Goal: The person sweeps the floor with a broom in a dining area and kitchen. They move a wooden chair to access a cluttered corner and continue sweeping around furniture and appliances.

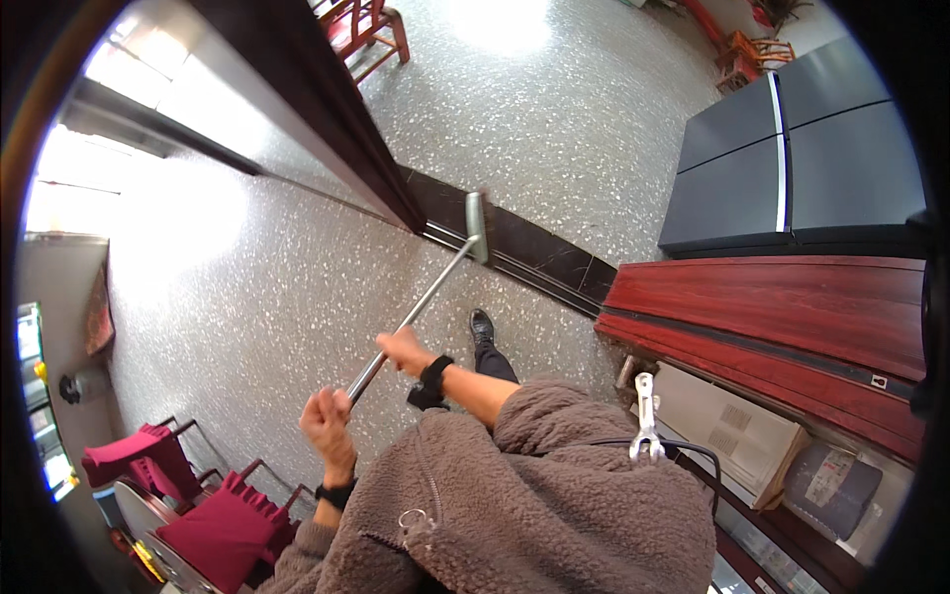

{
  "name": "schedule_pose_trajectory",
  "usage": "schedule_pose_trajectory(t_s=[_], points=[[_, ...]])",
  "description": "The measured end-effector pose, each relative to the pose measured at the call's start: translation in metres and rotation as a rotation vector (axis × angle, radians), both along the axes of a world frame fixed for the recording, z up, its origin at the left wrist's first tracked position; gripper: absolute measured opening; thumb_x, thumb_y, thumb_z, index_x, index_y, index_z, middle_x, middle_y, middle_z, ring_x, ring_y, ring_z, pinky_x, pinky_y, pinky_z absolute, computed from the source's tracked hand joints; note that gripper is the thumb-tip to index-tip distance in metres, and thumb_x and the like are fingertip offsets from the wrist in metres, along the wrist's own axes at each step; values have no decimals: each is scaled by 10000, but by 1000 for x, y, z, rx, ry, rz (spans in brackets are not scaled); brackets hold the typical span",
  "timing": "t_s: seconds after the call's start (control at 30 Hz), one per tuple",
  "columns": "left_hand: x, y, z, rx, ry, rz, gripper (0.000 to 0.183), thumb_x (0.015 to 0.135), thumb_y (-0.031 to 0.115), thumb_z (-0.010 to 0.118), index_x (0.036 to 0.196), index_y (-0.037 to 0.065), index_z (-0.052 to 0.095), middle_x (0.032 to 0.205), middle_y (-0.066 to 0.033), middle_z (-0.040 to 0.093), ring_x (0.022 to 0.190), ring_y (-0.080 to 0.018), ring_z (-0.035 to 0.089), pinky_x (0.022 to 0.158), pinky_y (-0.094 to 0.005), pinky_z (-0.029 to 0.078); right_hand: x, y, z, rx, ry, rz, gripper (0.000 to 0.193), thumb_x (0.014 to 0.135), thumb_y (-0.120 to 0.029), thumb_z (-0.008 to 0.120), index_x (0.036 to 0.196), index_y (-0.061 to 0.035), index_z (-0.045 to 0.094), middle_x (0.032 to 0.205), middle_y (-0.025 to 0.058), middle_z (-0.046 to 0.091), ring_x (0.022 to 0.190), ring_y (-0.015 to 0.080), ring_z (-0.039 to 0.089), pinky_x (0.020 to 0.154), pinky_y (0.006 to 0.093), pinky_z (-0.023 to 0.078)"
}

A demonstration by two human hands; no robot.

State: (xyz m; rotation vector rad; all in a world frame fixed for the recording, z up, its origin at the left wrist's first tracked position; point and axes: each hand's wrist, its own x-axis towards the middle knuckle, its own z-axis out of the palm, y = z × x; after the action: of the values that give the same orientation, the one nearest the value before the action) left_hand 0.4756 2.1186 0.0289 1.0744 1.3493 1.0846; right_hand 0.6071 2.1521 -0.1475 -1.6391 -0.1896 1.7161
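Note:
A broom (428,294) with a thin metal handle slants across the middle of the view. Its narrow grey-green head (477,226) is slightly blurred and lies over the dark door sill (534,249). My right hand (404,351) is closed around the handle partway up. At the handle's upper end my left hand (327,424) is curled, its fingers against the pole. Both wrists wear black bands. My shoe (481,327) stands on the speckled floor (297,287) just short of the sill.
A dark door frame (381,168) rises left of the broom head. On the right are a red wooden panel (762,307), a grey refrigerator (782,158) and a pale box (727,431). Chairs with crimson covers (223,530) stand lower left; a red wooden chair (361,30) stands beyond the doorway.

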Motion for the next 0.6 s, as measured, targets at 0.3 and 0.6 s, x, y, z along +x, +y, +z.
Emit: schedule_pose_trajectory(t_s=[0.3,0.6], points=[[137,25,-58,-34,152,-1,334,955,229,581,667,69,523,588,48,476,532,-19,381,462,-197,277,102,58,-58,-55,-327,169,311,703,-218,604,732,90,634,717,265,641,735,372,669,622,417,514],[146,82,-36,-63,-71,164,325,949,254,589,672,106,505,585,52,458,506,-39,380,452,-198,287,137,99,-10,9,-337,-74,291,677,-219,634,651,68,597,678,228,637,702,350,675,625,433,518]])
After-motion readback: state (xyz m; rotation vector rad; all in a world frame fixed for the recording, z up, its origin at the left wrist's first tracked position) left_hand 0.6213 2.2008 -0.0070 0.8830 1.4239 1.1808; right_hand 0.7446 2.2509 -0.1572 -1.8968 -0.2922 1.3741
